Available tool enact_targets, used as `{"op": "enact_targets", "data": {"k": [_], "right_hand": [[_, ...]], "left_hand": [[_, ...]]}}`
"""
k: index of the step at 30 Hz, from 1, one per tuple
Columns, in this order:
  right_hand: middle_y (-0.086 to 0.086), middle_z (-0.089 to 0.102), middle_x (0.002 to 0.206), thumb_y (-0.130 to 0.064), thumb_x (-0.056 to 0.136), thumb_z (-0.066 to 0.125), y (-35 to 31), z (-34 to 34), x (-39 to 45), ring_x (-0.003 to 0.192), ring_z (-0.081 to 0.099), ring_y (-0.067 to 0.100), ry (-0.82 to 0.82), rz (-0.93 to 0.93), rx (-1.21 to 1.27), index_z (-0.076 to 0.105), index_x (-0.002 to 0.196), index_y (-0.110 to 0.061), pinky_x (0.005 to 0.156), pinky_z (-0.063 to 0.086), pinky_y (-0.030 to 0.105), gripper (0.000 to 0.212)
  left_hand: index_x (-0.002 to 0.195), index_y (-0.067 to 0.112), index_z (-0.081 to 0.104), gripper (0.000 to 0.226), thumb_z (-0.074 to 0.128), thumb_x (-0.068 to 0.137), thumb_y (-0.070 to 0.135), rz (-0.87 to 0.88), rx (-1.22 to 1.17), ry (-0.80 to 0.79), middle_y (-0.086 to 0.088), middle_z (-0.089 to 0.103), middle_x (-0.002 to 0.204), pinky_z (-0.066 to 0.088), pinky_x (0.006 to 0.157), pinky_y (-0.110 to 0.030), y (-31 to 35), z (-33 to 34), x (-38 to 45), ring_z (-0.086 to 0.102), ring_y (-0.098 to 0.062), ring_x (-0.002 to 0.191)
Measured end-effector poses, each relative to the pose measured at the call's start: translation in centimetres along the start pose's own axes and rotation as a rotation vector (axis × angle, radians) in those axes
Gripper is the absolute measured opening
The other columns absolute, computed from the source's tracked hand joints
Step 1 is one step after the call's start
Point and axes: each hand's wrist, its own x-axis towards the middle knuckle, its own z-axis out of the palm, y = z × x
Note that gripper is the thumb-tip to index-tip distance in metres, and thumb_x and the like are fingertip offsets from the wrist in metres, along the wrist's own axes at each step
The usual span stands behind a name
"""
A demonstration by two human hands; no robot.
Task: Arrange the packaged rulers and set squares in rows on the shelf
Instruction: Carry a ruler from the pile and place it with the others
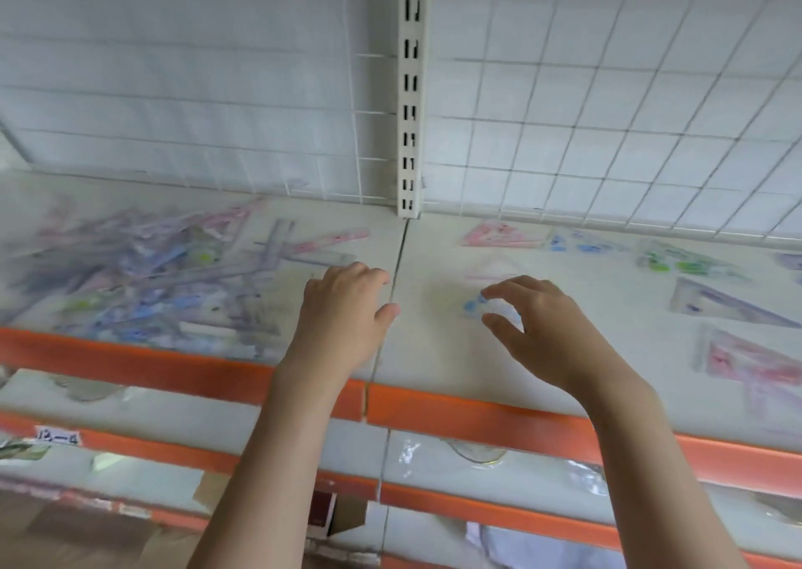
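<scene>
The view is blurred by motion. A jumbled pile of packaged rulers and set squares [152, 282] covers the left half of the white shelf [434, 351]. On the right half, single set squares lie spaced apart: a pink set square [503, 236], a blue set square [581, 243] and a green set square [681, 260] along the back, then a purple set square [720, 303] and another pink set square [755, 360] nearer the front. My right hand [538, 329] pinches a small blue packaged set square [475, 306] between finger and thumb, low over the shelf. My left hand [343, 308] hovers beside it, fingers loosely curled, holding nothing.
An orange strip [477, 412] runs along the shelf's front edge. A white wire grid [607, 112] forms the back wall, split by a slotted upright post [412, 91]. A faint pink set square [490, 271] lies just behind my right hand. Lower shelves [173, 412] hold clear packets.
</scene>
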Motion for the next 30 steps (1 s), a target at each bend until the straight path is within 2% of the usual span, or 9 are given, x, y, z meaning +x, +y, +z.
{"op": "enact_targets", "data": {"k": [5, 8, 9, 11, 13, 16, 19, 26, 30], "right_hand": [[-0.003, 0.054, 0.130, -0.030, 0.093, 0.053, -4.0, 1.8, 0.2, 0.121, 0.046, 0.022, -0.028, 0.028, -0.017, 0.056, 0.127, -0.023, 0.101, 0.036, 0.038, 0.034], [-0.004, 0.054, 0.129, -0.032, 0.094, 0.052, -5.1, 2.3, 0.5, 0.120, 0.045, 0.022, -0.041, 0.031, -0.038, 0.055, 0.128, -0.023, 0.101, 0.036, 0.038, 0.035], [-0.004, 0.054, 0.129, -0.032, 0.094, 0.052, -5.3, 2.4, 0.5, 0.119, 0.046, 0.022, -0.043, 0.033, -0.041, 0.055, 0.128, -0.023, 0.101, 0.036, 0.038, 0.035], [-0.004, 0.055, 0.129, -0.031, 0.094, 0.051, -5.6, 2.5, 0.6, 0.118, 0.046, 0.022, -0.044, 0.036, -0.042, 0.055, 0.128, -0.023, 0.101, 0.036, 0.038, 0.035], [-0.004, 0.054, 0.129, -0.031, 0.094, 0.051, -5.8, 2.7, 0.7, 0.119, 0.046, 0.022, -0.039, 0.038, -0.035, 0.055, 0.128, -0.023, 0.101, 0.037, 0.039, 0.035], [-0.004, 0.055, 0.129, -0.031, 0.094, 0.051, -5.9, 2.8, 1.0, 0.121, 0.046, 0.021, -0.022, 0.036, -0.028, 0.056, 0.127, -0.023, 0.101, 0.037, 0.038, 0.034], [-0.003, 0.055, 0.129, -0.030, 0.094, 0.052, -5.8, 2.9, 1.2, 0.121, 0.046, 0.022, -0.019, 0.044, -0.027, 0.056, 0.127, -0.023, 0.101, 0.037, 0.037, 0.034], [-0.004, 0.053, 0.129, -0.032, 0.095, 0.049, -5.3, 2.8, 2.5, 0.119, 0.045, 0.022, -0.026, 0.039, -0.048, 0.053, 0.129, -0.024, 0.099, 0.037, 0.036, 0.035], [-0.004, 0.052, 0.130, -0.032, 0.095, 0.049, -5.2, 2.8, 3.3, 0.119, 0.045, 0.021, -0.028, 0.013, -0.034, 0.052, 0.130, -0.024, 0.100, 0.038, 0.038, 0.036]], "left_hand": [[0.127, 0.019, 0.054, 0.040, 0.055, 0.090, 0.036, -0.006, -0.022, -0.018, -0.002, 0.056, 0.129, 0.040, 0.096, -0.038, -5.5, -1.5, 0.8, 0.048, -0.026, 0.121], [0.124, 0.015, 0.056, 0.034, 0.053, 0.091, 0.023, -0.012, 0.002, -0.039, -0.010, 0.058, 0.121, 0.044, 0.090, -0.040, -7.9, -2.5, 2.8, 0.052, -0.031, 0.113], [0.121, 0.014, 0.057, 0.031, 0.050, 0.091, 0.018, -0.003, 0.011, -0.058, -0.012, 0.059, 0.115, 0.046, 0.086, -0.040, -8.3, -2.6, 3.4, 0.054, -0.033, 0.107], [0.103, 0.009, 0.056, 0.017, 0.046, 0.089, 0.011, 0.019, 0.021, -0.098, -0.014, 0.059, 0.106, 0.044, 0.077, -0.038, -8.8, -2.6, 4.8, 0.054, -0.031, 0.094], [0.092, 0.008, 0.049, 0.006, 0.046, 0.088, 0.010, 0.038, 0.035, -0.143, -0.015, 0.058, 0.105, 0.041, 0.075, -0.037, -9.0, -2.3, 6.1, 0.052, -0.031, 0.094], [0.101, 0.006, 0.049, 0.014, 0.046, 0.090, 0.013, 0.064, 0.054, -0.179, -0.015, 0.056, 0.111, 0.041, 0.079, -0.037, -9.2, -1.4, 8.0, 0.052, -0.033, 0.103], [0.104, 0.006, 0.047, 0.015, 0.044, 0.092, 0.015, 0.071, 0.106, -0.197, -0.016, 0.056, 0.112, 0.038, 0.075, -0.035, -9.3, -0.6, 9.1, 0.052, -0.034, 0.102], [0.117, 0.005, 0.049, 0.031, 0.051, 0.087, 0.001, 0.087, 0.355, -0.176, -0.017, 0.056, 0.114, 0.037, 0.070, -0.033, -7.9, -0.5, 9.9, 0.056, -0.035, 0.106], [0.122, 0.005, 0.042, 0.039, 0.053, 0.085, -0.001, 0.154, 0.433, -0.146, -0.017, 0.058, 0.111, 0.038, 0.069, -0.034, -7.8, -0.4, 10.1, 0.058, -0.035, 0.103]]}}
